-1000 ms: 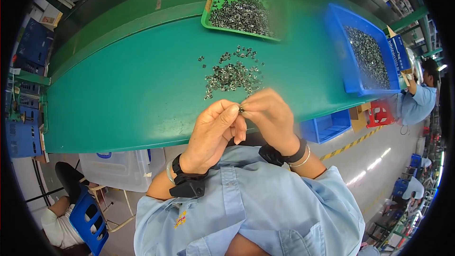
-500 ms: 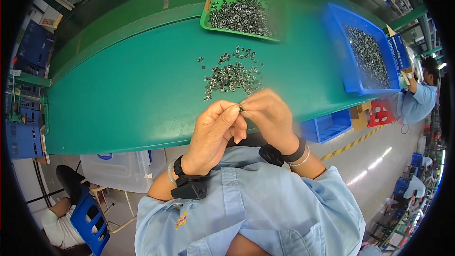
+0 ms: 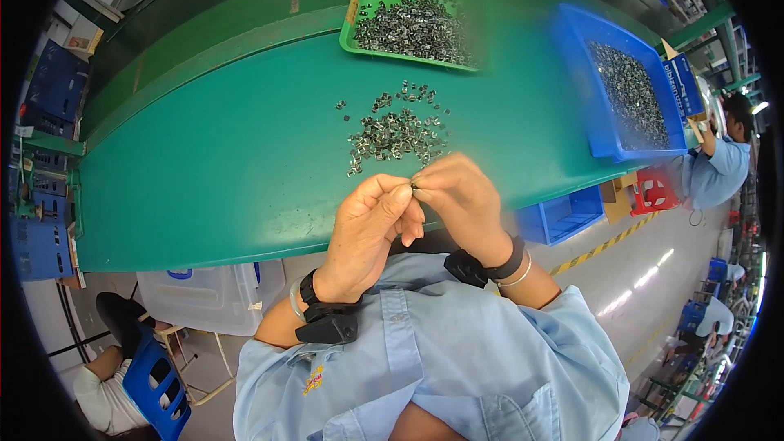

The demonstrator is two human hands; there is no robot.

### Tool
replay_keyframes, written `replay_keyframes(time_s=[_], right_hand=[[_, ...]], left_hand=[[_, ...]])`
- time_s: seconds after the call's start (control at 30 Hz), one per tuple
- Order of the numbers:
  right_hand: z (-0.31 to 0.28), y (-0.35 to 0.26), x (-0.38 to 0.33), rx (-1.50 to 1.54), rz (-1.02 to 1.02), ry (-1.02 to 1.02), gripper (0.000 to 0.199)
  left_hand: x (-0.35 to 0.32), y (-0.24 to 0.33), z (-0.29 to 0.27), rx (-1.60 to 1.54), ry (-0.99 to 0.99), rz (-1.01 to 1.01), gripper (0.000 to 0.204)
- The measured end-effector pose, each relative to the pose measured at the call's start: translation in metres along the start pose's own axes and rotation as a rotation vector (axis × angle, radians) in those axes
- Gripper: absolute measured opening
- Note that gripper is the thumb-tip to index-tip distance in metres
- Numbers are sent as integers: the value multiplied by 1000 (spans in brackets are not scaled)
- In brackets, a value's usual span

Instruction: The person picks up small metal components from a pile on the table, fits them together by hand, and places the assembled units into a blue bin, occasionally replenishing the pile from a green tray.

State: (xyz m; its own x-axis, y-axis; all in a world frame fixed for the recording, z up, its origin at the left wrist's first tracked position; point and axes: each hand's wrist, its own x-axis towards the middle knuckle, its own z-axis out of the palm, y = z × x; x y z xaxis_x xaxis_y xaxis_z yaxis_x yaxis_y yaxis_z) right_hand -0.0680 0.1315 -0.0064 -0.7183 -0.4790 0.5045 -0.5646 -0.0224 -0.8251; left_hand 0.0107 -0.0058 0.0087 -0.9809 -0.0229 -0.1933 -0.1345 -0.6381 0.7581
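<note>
Both hands meet in front of my chest, over the near edge of the green table (image 3: 204,188). Between the fingertips is a small dark metal part (image 3: 414,187), mostly hidden. My left hand (image 3: 371,224) pinches it with thumb and forefinger, the other fingers curled. From the other side my right hand (image 3: 464,200) closes thumb and fingertips on the same part. Just beyond the hands lies a loose pile of small black and silver metal parts (image 3: 396,135), with a few strays around it.
A green tray (image 3: 408,55) of similar parts stands at the back. To the right is a blue bin (image 3: 600,135) full of small parts, and below the table edge another blue bin (image 3: 563,224). A clear plastic box (image 3: 204,302) stands lower left. Other people sit on both sides.
The view has shifted very slightly. Both hands stay together on the small part, with almost no visible movement.
</note>
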Motion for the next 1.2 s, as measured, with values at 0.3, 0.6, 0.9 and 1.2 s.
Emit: replay_keyframes(time_s=[0.3,0.6,0.9,1.2], right_hand=[[-50,6,75,-203,102,-82,7],[-86,31,140,-329,37,0,11],[-64,12,25,-674,52,-352,16],[-61,26,18,-439,200,-219,19]], left_hand=[[2,6,0,-49,26,-34,26],[5,1,-20,-165,-90,-51,22],[10,-1,-23,-208,-143,-92,19],[8,-2,-17,-149,-120,-77,19]])
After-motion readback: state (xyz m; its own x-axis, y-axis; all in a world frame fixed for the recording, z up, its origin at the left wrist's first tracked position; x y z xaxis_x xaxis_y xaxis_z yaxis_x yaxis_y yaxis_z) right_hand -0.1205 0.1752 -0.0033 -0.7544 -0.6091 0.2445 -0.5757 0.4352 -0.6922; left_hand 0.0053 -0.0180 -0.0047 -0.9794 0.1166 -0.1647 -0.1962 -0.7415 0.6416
